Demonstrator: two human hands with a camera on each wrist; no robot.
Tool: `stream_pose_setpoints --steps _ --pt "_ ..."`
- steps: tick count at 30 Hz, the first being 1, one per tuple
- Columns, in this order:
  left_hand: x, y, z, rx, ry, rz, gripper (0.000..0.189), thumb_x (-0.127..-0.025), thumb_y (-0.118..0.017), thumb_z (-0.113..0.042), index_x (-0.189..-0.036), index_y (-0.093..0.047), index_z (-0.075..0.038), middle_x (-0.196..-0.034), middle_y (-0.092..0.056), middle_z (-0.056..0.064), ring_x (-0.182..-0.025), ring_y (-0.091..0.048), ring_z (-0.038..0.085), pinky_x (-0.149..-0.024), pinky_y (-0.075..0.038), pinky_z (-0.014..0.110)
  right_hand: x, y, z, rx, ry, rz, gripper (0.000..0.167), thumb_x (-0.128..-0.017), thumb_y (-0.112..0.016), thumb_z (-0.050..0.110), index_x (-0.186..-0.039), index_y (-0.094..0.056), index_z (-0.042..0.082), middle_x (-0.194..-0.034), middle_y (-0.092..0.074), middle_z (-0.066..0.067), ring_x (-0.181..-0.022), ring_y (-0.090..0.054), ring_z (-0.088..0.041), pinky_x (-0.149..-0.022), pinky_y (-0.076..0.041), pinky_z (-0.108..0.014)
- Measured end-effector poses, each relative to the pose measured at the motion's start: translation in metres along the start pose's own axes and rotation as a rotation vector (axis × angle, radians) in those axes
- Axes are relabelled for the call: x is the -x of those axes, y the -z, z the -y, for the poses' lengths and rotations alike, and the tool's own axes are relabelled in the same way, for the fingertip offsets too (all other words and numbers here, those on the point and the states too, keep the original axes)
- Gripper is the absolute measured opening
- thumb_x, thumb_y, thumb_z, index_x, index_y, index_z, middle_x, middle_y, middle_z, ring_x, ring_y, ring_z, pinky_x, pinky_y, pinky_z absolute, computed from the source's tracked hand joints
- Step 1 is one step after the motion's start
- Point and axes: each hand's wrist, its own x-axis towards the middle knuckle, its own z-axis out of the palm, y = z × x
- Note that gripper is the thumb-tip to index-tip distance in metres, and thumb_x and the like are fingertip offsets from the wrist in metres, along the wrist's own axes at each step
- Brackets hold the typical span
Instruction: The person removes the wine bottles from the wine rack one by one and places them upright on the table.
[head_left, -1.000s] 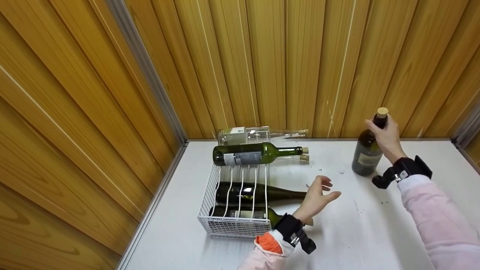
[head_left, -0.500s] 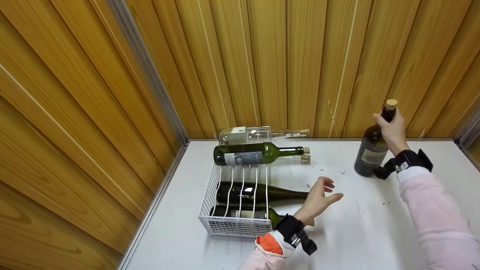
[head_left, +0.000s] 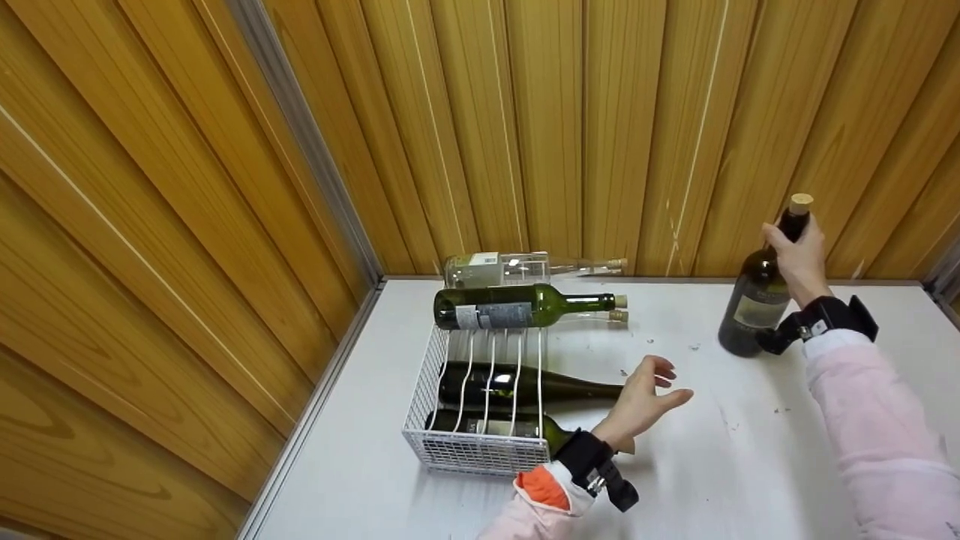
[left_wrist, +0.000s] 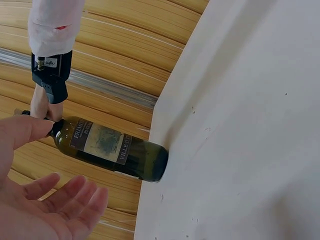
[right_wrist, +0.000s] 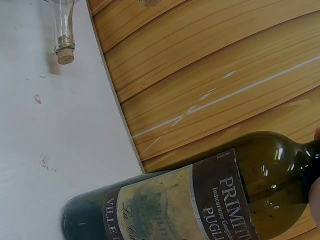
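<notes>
My right hand (head_left: 802, 259) grips the neck of a dark green wine bottle (head_left: 739, 304) with a cork in its mouth, at the back right of the table. The bottle leans slightly, its neck to the right and its base close to the tabletop; its tan and dark label shows in the right wrist view. My left hand (head_left: 640, 405) holds nothing. Its fingers are loosely bent, the thumb apart, beside the necks of a long dark bottle (head_left: 570, 386) and a green bottle (head_left: 553, 431) lying in a white wire rack (head_left: 480, 454).
Across the rack's rear top lies a green labelled bottle (head_left: 491, 309), with a clear corked bottle (head_left: 517, 270) behind it. Another clear bottle's corked neck (head_left: 616, 316) shows underneath. Wood-patterned walls (head_left: 525, 112) border the white table (head_left: 712, 465) at the back and left.
My right hand has moved slightly right and away with the wine bottle, the neck shifting more than the base. My left hand keeps its place by the rack. The head view has shifted a little.
</notes>
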Motion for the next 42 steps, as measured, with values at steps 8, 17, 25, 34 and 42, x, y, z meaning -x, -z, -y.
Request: stream_pose_setpoints --steps 8,17,25,34,42 --pt "0.001 0.000 0.003 -0.006 0.008 -0.006 0.032 -0.081 -0.068 -0.014 -0.105 -0.048 -0.009 -0.094 -0.050 -0.008 -0.088 -0.052 0.008 -0.076 -0.042 0.022 -0.002 0.002 -0.002 -0.007 0.021 0.055 0.014 -0.090 -0.056 0.019 -0.096 -0.046 0.012 -0.079 -0.052 0.008 -0.074 -0.051 -0.010 -0.069 -0.038 -0.022" --pt "0.000 0.002 -0.001 -0.031 -0.001 0.007 0.033 -0.082 -0.068 -0.017 -0.107 -0.047 -0.009 -0.096 -0.050 -0.008 -0.090 -0.051 0.008 -0.075 -0.042 0.021 -0.004 0.012 0.002 0.119 0.038 0.117 0.025 -0.087 -0.058 0.034 -0.097 -0.048 0.014 -0.086 -0.051 0.007 -0.079 -0.046 -0.008 -0.074 -0.033 -0.026" --pt "0.001 0.008 -0.003 -0.043 0.000 -0.014 0.032 -0.081 -0.068 -0.016 -0.105 -0.048 -0.009 -0.095 -0.050 -0.008 -0.088 -0.051 0.007 -0.073 -0.041 0.020 0.000 0.018 0.021 0.172 -0.056 0.210 0.089 -0.082 -0.059 0.047 -0.140 -0.004 0.007 -0.143 -0.013 -0.020 -0.129 -0.013 -0.030 -0.102 -0.007 -0.046" --pt "0.001 0.008 -0.002 -0.036 0.004 -0.013 0.033 -0.081 -0.068 -0.015 -0.106 -0.047 -0.008 -0.096 -0.050 -0.007 -0.090 -0.052 0.008 -0.074 -0.041 0.020 0.025 -0.002 0.074 0.158 0.359 0.031 0.082 -0.083 -0.063 0.029 -0.144 -0.009 0.015 -0.146 -0.009 -0.003 -0.130 -0.007 -0.012 -0.101 -0.001 -0.037" --pt "-0.001 0.012 -0.005 -0.046 -0.012 -0.003 0.033 -0.081 -0.068 -0.016 -0.106 -0.048 -0.008 -0.095 -0.050 -0.007 -0.089 -0.052 0.007 -0.072 -0.041 0.019 0.063 -0.032 0.074 0.139 0.621 0.218 0.070 -0.084 -0.061 0.019 -0.142 -0.024 0.013 -0.144 -0.023 -0.006 -0.129 -0.018 -0.017 -0.102 -0.008 -0.042"
